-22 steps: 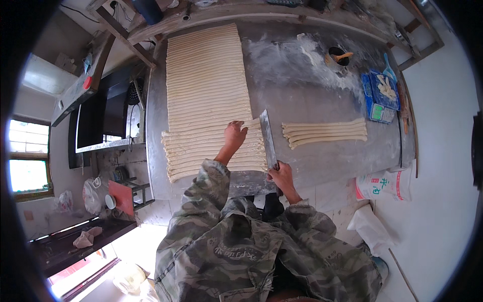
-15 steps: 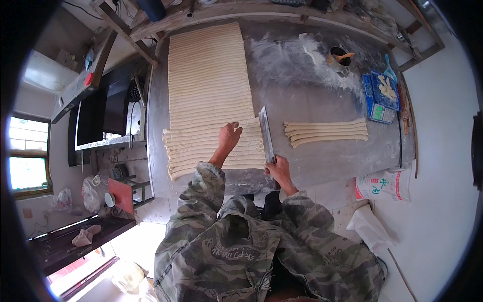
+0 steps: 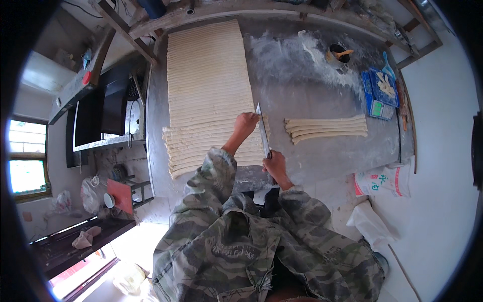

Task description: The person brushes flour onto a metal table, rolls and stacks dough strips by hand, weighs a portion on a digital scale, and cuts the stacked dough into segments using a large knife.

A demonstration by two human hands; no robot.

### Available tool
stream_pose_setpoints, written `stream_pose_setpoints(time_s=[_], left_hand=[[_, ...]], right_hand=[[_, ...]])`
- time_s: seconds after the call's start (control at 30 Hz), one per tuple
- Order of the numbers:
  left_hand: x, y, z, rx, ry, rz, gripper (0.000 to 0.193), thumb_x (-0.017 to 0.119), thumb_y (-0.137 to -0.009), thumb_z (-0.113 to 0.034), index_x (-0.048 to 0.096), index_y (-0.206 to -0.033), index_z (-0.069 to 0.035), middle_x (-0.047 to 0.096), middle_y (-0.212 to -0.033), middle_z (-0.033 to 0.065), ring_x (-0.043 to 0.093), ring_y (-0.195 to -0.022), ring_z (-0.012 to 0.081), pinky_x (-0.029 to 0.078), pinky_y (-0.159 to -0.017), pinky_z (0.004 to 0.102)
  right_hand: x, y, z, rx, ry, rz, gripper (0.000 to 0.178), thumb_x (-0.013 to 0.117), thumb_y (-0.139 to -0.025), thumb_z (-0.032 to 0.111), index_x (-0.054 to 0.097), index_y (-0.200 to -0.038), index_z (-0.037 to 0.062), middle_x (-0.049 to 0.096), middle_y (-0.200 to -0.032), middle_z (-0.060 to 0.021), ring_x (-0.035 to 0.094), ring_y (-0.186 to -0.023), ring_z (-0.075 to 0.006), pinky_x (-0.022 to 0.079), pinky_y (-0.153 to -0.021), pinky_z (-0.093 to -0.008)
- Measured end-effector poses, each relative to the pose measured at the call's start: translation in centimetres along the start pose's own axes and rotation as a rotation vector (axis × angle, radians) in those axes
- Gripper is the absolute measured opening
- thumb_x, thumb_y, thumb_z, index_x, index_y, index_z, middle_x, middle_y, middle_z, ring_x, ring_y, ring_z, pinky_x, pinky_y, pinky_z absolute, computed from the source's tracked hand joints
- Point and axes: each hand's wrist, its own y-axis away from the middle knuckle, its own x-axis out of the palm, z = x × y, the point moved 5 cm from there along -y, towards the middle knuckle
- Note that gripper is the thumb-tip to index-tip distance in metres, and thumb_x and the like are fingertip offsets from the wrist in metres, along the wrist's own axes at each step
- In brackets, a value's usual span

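Note:
My right hand is wrapped round the handle of a long knife. The blade points away from me and lies across the right ends of a wide sheet of dough strips. At the blade's far part my left hand is closed, its fingertips against the metal; its exact grip is partly hidden. Nearer to me, the lower strips of the dough stick out a little past the sheet on both sides. Apart from the knife, on the right, lies a short bundle of dough strips.
Flour dusts the grey table. At the back right stands a dark pot with a wooden-handled tool, and beside it a blue scale bearing dough pieces. A white sack leans at the table's right front. A wooden shelf runs along the back.
My left hand has moved right and away from me, from the dough to the blade, and its fingers have closed. The knife has turned slightly, with its tip shifted left.

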Motion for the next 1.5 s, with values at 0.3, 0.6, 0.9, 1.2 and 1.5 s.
stream_pose_setpoints(time_s=[0.3,0.6,0.9,1.2,1.5], left_hand=[[3.6,-1.2,-0.5,-0.2,-0.231,0.024,0.048,0.044,-0.099,-0.041,0.075,-0.091,-0.005,0.074,-0.092,0.0208,0.071,-0.089,0.0428,0.057,-0.079,0.0524],[3.5,-2.2,-0.9,-0.141,-0.304,0.137,0.035,0.05,-0.095,-0.031,0.076,-0.095,-0.008,0.074,-0.096,0.0184,0.072,-0.093,0.0385,0.058,-0.081,0.0486],[3.9,-2.4,-1.0,-0.31,-0.223,0.116,0.031,0.053,-0.093,-0.029,0.077,-0.09,-0.009,0.075,-0.093,0.0158,0.073,-0.087,0.0374,0.058,-0.076,0.0474],[5.9,-1.4,-0.6,-0.183,-0.238,0.006,0.031,0.053,-0.093,-0.028,0.075,-0.083,-0.009,0.074,-0.085,0.0139,0.072,-0.079,0.0371,0.057,-0.067,0.0487],[1.2,5.0,0.8,0.08,-0.239,0.002,0.034,0.065,-0.091,-0.038,0.07,-0.102,-0.007,0.066,-0.116,0.0174,0.062,-0.112,0.0362,0.053,-0.083,0.0523]], right_hand=[[0.7,-0.3,0.0,0.068,0.131,0.01,0.008,0.059,-0.08,0.002,0.058,-0.075,-0.0038,0.063,-0.058,-0.0113,0.065,-0.046,-0.0216,0.055,-0.044,-0.0354],[1.3,-2.1,-0.8,0.166,0.089,0.108,0.009,0.06,-0.082,-0.001,0.058,-0.076,-0.0063,0.062,-0.06,-0.014,0.064,-0.046,-0.0207,0.056,-0.044,-0.0356],[1.0,-2.5,-1.0,0.194,0.133,0.154,0.01,0.061,-0.082,0.001,0.059,-0.077,-0.008,0.063,-0.058,-0.0155,0.064,-0.043,-0.0234,0.053,-0.041,-0.0357],[2.3,-3.6,-3.5,0.153,0.205,0.017,0.016,0.056,-0.082,0.005,0.061,-0.071,-0.005,0.063,-0.054,-0.0156,0.067,-0.045,-0.0273,0.054,-0.044,-0.0394],[-0.1,-6.5,-3.0,-0.181,0.469,-0.194,0.016,0.063,-0.085,0.01,0.064,-0.08,-0.0055,0.067,-0.06,-0.0153,0.068,-0.048,-0.0267,0.056,-0.05,-0.0387]])
